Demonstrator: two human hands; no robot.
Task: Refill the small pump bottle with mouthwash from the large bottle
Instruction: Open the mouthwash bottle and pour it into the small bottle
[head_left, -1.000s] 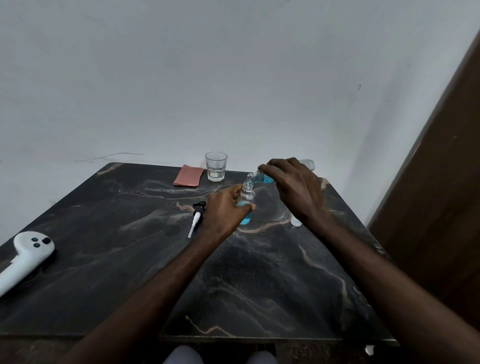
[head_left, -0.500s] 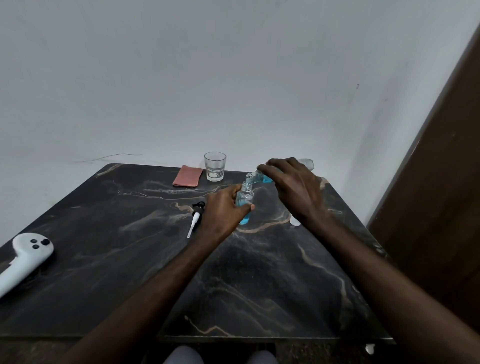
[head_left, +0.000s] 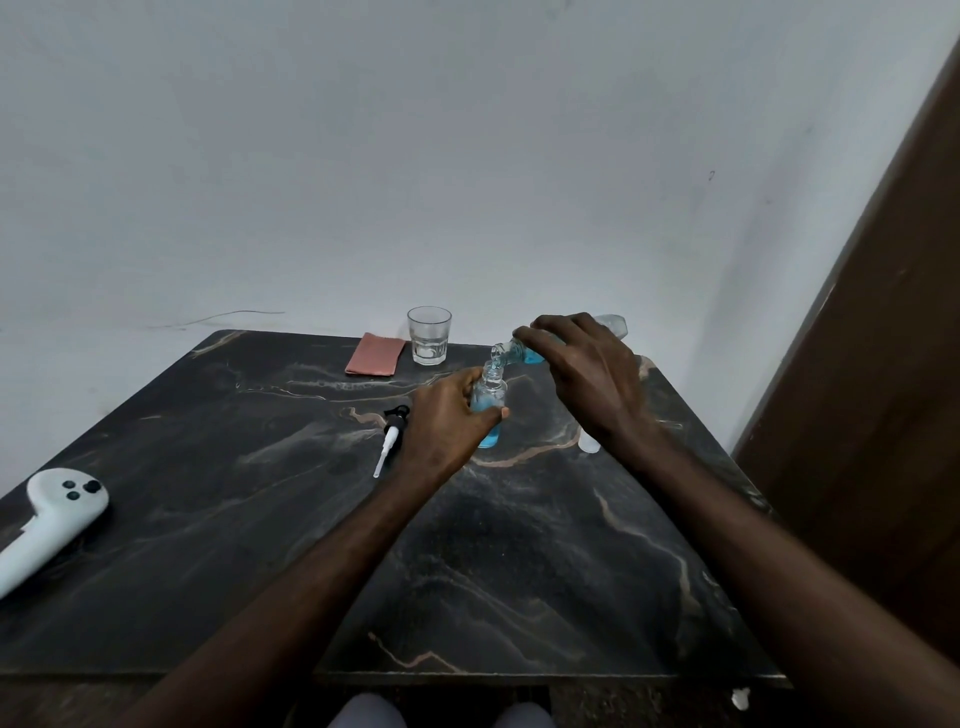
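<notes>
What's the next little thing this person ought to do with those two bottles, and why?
Probably pour a little more, at a gentle tilt. The right hand tips the large bottle with its mouth at the neck of the small bottle, which the left hand grips upright on the table. Blue liquid fills only its lower part, and the neck looks narrow, so a faster pour might spill.

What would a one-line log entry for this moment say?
step: pouring | left hand: grips small bottle, upright | right hand: tilts large bottle over its neck | pump: off, on table
</notes>
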